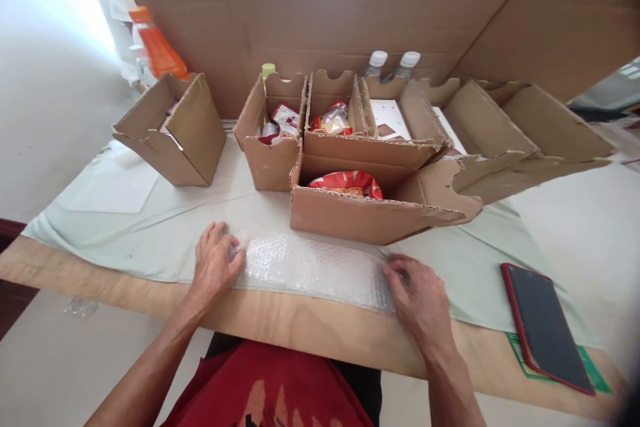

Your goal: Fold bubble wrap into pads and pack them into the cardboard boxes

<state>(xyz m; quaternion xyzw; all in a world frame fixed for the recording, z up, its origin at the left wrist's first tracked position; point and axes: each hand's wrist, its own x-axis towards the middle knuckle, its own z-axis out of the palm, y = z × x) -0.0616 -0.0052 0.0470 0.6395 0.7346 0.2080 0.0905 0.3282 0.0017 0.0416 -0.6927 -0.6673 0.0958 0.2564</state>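
a clear strip of bubble wrap (310,267) lies flat along the near edge of the wooden worktop (300,327), on a pale green cloth (150,233). the left hand (215,263) presses its left end, fingers stretched out, slightly apart. the right hand (420,297) covers its right end, fingers curled; whether they pinch it cannot be told. just behind stands an open brown cardboard box (350,217). a red-cased phone (545,327) lies near the near right corner.

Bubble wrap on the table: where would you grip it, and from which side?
Probably by its two short ends, one from the left, one from the right. The bubble wrap lies flat as a long strip along the near edge of the table, with a box close behind it. The left hand and right hand sit at those ends.
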